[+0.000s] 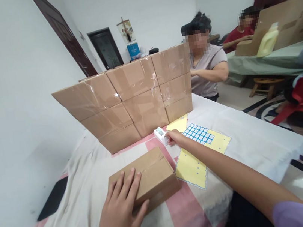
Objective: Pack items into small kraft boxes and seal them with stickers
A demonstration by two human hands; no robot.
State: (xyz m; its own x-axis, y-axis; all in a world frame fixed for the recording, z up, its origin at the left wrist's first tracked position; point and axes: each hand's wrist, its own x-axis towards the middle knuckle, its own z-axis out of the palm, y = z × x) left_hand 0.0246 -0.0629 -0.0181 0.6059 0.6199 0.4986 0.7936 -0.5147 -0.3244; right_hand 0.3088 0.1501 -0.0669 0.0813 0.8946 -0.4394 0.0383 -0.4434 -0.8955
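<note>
Pink-and-white cloth [183,209] formed the setting, seen from the head camera, as the curled right hand [173,137] touched a small white box-shaped object [159,134] just to its left, grip impossible to tell. Farther off, the left hand [122,205] lay spread atop a closed brown cardboard box [152,174], contents hidden.

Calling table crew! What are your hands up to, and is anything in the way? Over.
Left hand resting on cardboard box. Right hand at small white device, contact unclear. Stacked boxes just beyond; nothing seen blocking either hand.
</note>
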